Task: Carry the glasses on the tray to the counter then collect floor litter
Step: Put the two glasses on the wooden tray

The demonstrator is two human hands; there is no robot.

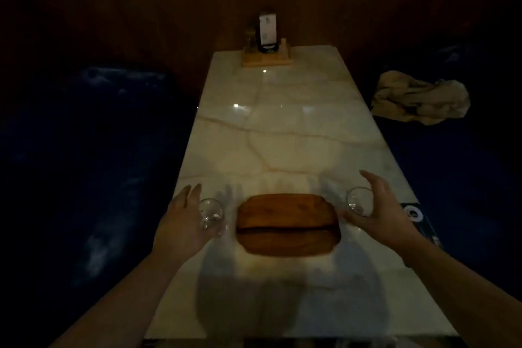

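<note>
A brown wooden tray (286,223) lies bare on the pale marble table (282,127), near its front end. One clear glass (211,213) stands just left of the tray, and a second clear glass (358,201) stands just right of it. My left hand (180,223) is beside the left glass with its fingers stretched out and apart. My right hand (381,206) curves around the right glass, fingers spread above it and thumb low by its base. In this dim light neither hand looks closed on its glass.
At the table's far end is a wooden condiment holder (267,58) with a menu card and small jars. Dark blue bench seats (84,150) flank the table. A crumpled beige cloth (421,99) lies on the right seat. A dark card (418,217) sits at the table's right edge.
</note>
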